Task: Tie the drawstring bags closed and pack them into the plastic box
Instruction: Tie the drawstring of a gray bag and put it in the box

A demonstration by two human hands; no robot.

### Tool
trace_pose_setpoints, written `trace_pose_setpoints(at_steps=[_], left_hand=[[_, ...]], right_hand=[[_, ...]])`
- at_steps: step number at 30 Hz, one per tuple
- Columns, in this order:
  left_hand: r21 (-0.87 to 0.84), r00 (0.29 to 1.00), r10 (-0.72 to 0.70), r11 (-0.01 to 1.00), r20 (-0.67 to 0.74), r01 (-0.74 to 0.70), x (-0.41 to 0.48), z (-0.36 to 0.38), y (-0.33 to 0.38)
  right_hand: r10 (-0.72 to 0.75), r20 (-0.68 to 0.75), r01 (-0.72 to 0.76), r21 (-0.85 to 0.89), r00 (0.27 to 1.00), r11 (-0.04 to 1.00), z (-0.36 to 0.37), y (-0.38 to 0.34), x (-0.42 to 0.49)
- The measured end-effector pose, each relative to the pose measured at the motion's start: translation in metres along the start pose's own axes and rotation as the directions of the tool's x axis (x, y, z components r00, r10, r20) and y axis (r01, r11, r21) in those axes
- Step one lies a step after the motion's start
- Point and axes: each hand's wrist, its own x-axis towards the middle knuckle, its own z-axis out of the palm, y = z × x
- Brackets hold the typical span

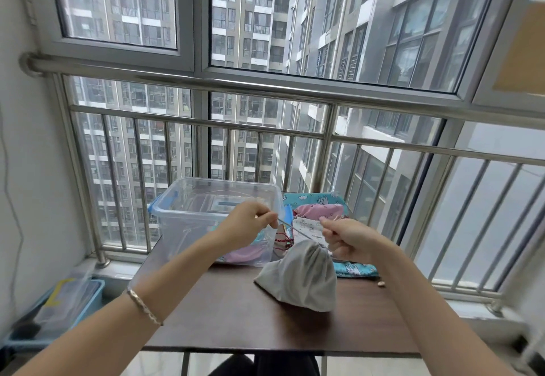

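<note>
Dark wood table (230, 310) under everything, window rail behind. Clear plastic box (206, 213) sits at the table's far left, open, with pink and teal cloth showing low inside, so some bags look packed already. Right of the box lies a pile of patterned bags (318, 210), pink and teal, not yet done as far as I can judge. Grey bag (300, 278) stands on the table in front of that pile, mouth gathered up to a peak. My left hand (247, 225) is closed, pinching one end of the cord (292, 229); my right hand (348, 240) is closed too, pinching the other end near the bag's neck. Cord runs taut between them, just above the bag.

Step in hand: cinch and knot. To do it well I'd pull both ends evenly outward so the mouth closes without tilting the bag, keep tension while crossing the ends, and seat the knot tight against the gathered neck. Then the bag goes left into the box.
</note>
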Motion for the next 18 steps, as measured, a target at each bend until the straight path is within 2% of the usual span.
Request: trace_pose_setpoints(at_steps=[2,3,6,9,11,14,16,18], left_hand=[[0.028,0.997,0.027,0.999,0.070,-0.029,-0.003,-0.001,0.006],[0.042,0.993,0.047,0.998,0.110,-0.052,-0.004,-0.004,0.009],[0.180,0.983,0.139,0.971,0.117,-0.158,0.001,-0.012,0.017],[0.368,0.970,0.241,0.899,0.034,-0.236,0.007,-0.015,0.027],[0.370,0.962,0.274,0.893,0.005,-0.257,0.010,-0.014,0.037],[0.398,0.962,0.262,0.893,-0.078,-0.211,0.020,-0.005,0.050],[0.278,0.983,0.171,0.949,-0.059,-0.149,0.032,0.007,0.054],[0.058,0.992,0.083,0.994,0.092,-0.088,0.037,0.020,0.055]], right_hand=[[-0.018,-0.020,0.010,-0.339,1.000,0.941,0.003,-0.006,-0.007],[-0.034,-0.031,0.016,-0.451,0.999,0.892,0.004,-0.010,-0.010],[-0.060,0.001,0.049,-0.587,0.998,0.808,0.009,-0.020,-0.019],[-0.085,0.067,0.109,-0.603,0.994,0.791,0.015,-0.026,-0.025],[-0.127,0.143,0.188,-0.582,0.981,0.791,0.018,-0.027,-0.028],[-0.199,0.280,0.320,-0.507,0.939,0.800,0.023,-0.022,-0.031],[-0.254,0.253,0.344,-0.436,0.933,0.831,0.026,-0.017,-0.028],[-0.300,0.213,0.358,-0.337,0.930,0.871,0.030,-0.013,-0.025]])
